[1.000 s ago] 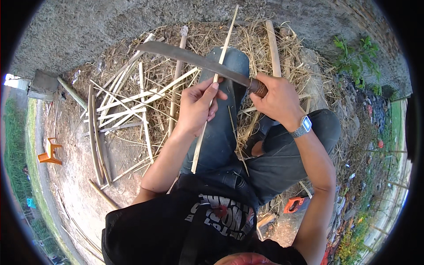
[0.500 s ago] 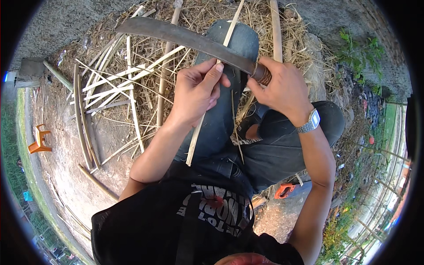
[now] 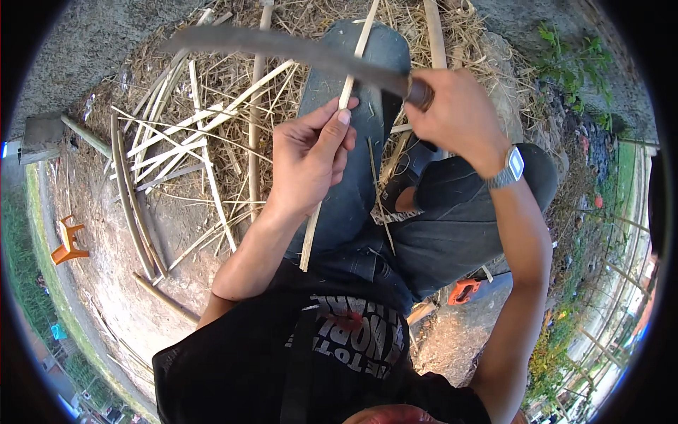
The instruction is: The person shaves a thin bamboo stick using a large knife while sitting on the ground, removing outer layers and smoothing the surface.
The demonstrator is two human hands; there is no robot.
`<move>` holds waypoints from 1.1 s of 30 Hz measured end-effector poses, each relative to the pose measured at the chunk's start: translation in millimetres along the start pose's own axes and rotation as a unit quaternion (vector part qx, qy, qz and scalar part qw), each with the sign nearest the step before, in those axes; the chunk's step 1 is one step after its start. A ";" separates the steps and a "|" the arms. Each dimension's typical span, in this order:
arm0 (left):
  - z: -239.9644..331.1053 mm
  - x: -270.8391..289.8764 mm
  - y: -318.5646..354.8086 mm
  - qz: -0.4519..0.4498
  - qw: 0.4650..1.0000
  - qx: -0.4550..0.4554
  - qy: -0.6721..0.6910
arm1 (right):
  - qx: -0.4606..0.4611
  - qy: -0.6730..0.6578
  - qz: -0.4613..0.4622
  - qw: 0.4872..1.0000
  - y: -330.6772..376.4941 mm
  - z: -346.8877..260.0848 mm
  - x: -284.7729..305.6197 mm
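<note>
Between the thumb and fingers of my left hand (image 3: 316,148) is a long, pale wooden strip (image 3: 311,237), lying lengthwise over my raised knee. Its far end reaches past the knee and its near end comes close to my shirt. My right hand (image 3: 455,113), with a watch at the wrist, is wrapped round the handle of a machete (image 3: 282,49). The long, curved, dark blade points left and crosses the strip just beyond my left fingertips, slightly blurred. Whether its edge touches the strip I cannot tell.
Several pale split strips (image 3: 173,159) lie crossed on straw and shavings at the left. Thin poles (image 3: 258,120) lie among them. An orange-handled saw (image 3: 462,291) rests by my right thigh. An orange plastic chair (image 3: 69,242) stands far left. Green plants (image 3: 575,71) grow by the wall.
My right hand has shifted slightly right and toward the far side, lifting the machete a little farther from my left hand. My left hand still grips the strip. The view has shifted slightly.
</note>
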State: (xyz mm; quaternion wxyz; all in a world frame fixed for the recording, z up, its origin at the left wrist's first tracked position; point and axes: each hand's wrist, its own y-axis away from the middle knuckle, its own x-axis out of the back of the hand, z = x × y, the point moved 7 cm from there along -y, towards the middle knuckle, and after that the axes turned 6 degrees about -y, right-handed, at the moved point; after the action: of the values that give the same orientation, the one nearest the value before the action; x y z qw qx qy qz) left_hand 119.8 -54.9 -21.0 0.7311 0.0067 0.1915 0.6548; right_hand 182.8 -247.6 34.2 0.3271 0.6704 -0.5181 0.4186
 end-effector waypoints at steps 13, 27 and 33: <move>-5.6 -7.3 0.1 -0.006 1.000 -0.003 -0.013 | 0.029 0.070 0.019 0.997 13.6 -16.2 4.3; -4.3 -7.8 3.0 -0.009 0.998 -0.026 -0.064 | -0.040 0.010 0.022 0.999 -2.9 1.1 15.4; -2.0 -7.6 -0.1 -0.004 0.999 -0.022 -0.049 | 0.003 0.013 -0.022 1.000 15.0 -12.2 0.4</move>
State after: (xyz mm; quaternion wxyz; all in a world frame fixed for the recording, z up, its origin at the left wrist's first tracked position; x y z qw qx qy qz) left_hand 118.8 -62.6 -20.8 0.7418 0.0216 0.1409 0.6552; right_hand 165.6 -240.8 39.9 0.3410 0.6769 -0.4980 0.4214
